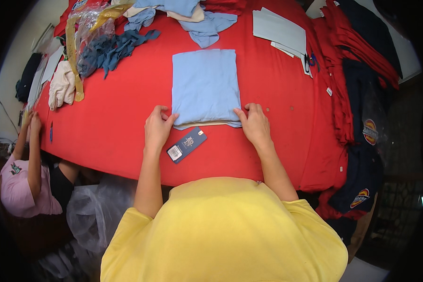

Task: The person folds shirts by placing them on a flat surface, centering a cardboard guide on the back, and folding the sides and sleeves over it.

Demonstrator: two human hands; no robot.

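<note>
A light blue folded garment [206,84] lies as a neat rectangle on the red-covered table [117,127]; a cream layer shows along its near edge. At its lower left corner, my left hand [159,126] touches the cloth with the thumb, the other fingers bent and apart from it. My right hand [256,124] is placed likewise at the lower right corner, thumb against the blue cloth. Neither hand appears to grip the garment. Just below its near edge lies a dark blue hang tag [187,144] with a white label, close to my left wrist.
Blue and cream clothes [207,26] are heaped at the far edge. Pale sheets [279,30] and scissors [310,61] lie far right, beside red and navy garment stacks [338,94]. Dark teal scraps [113,49] and plastic lie far left. A person in pink [28,188] sits at left, hands on the table.
</note>
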